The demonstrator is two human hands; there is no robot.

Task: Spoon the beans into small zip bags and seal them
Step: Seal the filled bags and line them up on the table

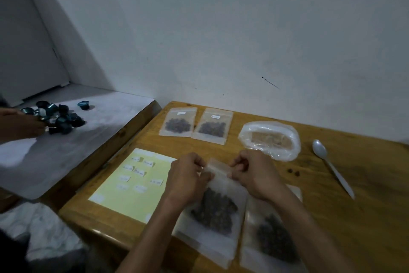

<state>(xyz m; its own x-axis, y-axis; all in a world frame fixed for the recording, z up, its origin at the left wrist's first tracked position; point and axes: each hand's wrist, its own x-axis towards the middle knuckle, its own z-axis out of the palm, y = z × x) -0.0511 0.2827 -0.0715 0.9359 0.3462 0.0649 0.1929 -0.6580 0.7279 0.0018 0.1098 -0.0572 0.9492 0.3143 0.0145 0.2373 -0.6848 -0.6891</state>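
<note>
Head view looks down on a wooden table (365,217) pushed against a pale wall, and going by what lies on it the job seems well past halfway, though not finished. Largest on the table is a yellow sheet (124,202) at the near left carrying small white labels (156,182), several of them unused, which suggests more bags may be planned. Next in size is the zip bag (218,210) in the middle near edge, loaded with dark beans (215,208) and lying flat; its top strip is caught between both hands. The left hand (188,175) pinches the strip at its left end with curled fingers, and the right hand (254,173) pinches it at the right end, so sealing looks like the step under way; whether the zip is already closed along its length cannot be told. Just beside it on the right lies a second filled bag (274,239), partly under the right forearm, its closure hidden. At the far edge sit two labelled bags (178,122) side by side, flat and filled, apparently done. Right of them a clear plastic pouch (271,140) holds what may be spare empty bags. A white plastic spoon (332,164) rests well apart at the right, touched by neither hand, and a few loose beans (293,171) lie near it. No supply of beans is visible, so how much remains to be spooned is uncertain.
</note>
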